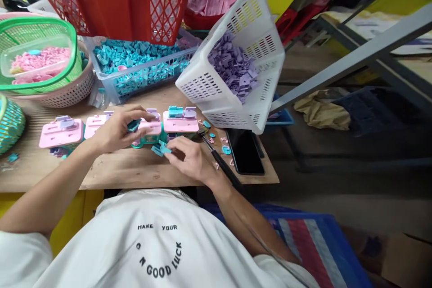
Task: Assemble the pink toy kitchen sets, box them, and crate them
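Note:
My left hand [118, 129] reaches over the row of pink-topped plastic toys, its thumb and fingers curled round a small dark teal plastic piece [134, 125]. Close to its fingertips is one pink-topped toy [153, 127] with a teal base. Between the fingertips of my right hand [191, 158] is a turquoise plastic piece [161, 149], held low in front of that toy. Another toy [180, 122], bearing turquoise and lilac parts on its lid, stands just beyond my right hand. Further left stand two more pink toys, one [62, 132] at the end and one [95, 125] partly behind my left hand.
A blue bin [111, 84] of turquoise parts, a tilted white basket [202, 76] of purple parts and a red basket [114, 4] crowd the back. Green basket [72, 54] at left. A screwdriver-like tool [224, 166], phone [245, 153] and small loose parts lie right.

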Demonstrator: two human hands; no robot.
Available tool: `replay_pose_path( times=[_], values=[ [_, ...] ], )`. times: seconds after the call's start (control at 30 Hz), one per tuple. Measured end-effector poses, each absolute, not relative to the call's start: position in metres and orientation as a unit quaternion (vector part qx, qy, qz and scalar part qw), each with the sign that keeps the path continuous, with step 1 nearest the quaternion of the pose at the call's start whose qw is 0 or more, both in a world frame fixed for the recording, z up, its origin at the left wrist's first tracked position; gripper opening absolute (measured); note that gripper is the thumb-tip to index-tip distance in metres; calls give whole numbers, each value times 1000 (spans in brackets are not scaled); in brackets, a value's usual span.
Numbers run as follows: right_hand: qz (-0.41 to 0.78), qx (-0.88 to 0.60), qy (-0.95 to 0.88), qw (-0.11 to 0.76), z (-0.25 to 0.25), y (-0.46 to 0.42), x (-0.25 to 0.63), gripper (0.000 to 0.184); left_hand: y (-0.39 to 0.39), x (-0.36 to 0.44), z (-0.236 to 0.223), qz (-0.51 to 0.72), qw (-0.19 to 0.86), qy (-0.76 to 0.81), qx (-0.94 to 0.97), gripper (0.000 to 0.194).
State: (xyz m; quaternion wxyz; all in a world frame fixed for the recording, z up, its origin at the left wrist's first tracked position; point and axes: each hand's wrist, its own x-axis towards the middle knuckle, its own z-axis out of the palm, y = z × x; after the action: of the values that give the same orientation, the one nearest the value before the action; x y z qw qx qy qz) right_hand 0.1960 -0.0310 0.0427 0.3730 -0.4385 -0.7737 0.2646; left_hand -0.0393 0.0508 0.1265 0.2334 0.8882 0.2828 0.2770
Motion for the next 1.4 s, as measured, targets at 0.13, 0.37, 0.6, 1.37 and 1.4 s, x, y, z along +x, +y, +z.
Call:
replay_pose_path(
  times=[0.13, 0.37, 0.6, 1.37, 1.4],
  values=[
    [484, -413, -616, 464, 76, -1, 172, 35, 46, -54, 130, 271, 357, 308, 839, 41],
    [294, -420, -769, 381, 108, 69, 145, 29, 102, -74, 138, 202, 334, 404, 827, 35],
    [237, -497, -811, 195, 108, 95, 134, 27, 143, -68, 118, 91, 223, 401, 884, 25],
    [77, -495, -836, 224, 76, 80, 143, 17, 118, -60, 109, 105, 101, 356, 923, 28],
    [70, -495, -836, 227, 76, 79, 143, 16, 117, -59, 108, 104, 93, 357, 924, 27]
  ],
)
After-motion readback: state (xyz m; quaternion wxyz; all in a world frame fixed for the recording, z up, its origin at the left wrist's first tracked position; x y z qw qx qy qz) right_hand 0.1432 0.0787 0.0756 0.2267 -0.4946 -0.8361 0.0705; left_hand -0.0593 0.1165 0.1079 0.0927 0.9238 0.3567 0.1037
